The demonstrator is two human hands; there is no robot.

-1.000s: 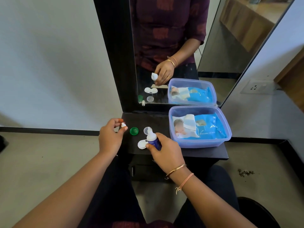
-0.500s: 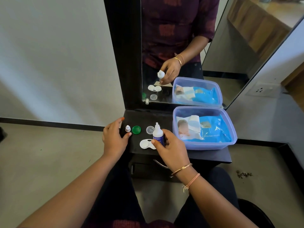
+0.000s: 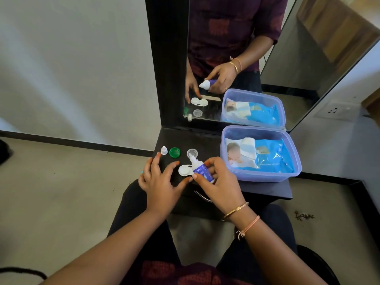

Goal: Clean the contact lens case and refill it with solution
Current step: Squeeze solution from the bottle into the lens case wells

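Note:
The white contact lens case [image 3: 184,170] lies open on the black shelf [image 3: 265,191]. My right hand [image 3: 218,181] grips the small blue-labelled solution bottle [image 3: 200,169], tilted with its white nozzle pointing up and left, over the case's right half. My left hand [image 3: 159,177] has its fingers spread, and its thumb tip reaches toward the case's front edge. The bottle's small white cap [image 3: 163,150] stands at the shelf's left end. Beside it lie a green case lid [image 3: 174,152] and a clear case lid [image 3: 192,153].
A translucent blue tub [image 3: 292,153] holding a blue pack of baby wipes [image 3: 267,156] fills the shelf's right side. A black-framed mirror [image 3: 236,38] stands right behind the shelf. A wall socket [image 3: 337,109] is on the right wall.
My left hand set the white cap on the shelf, let go and moved right toward the case. My right hand tipped the bottle from upright to leaning over the case.

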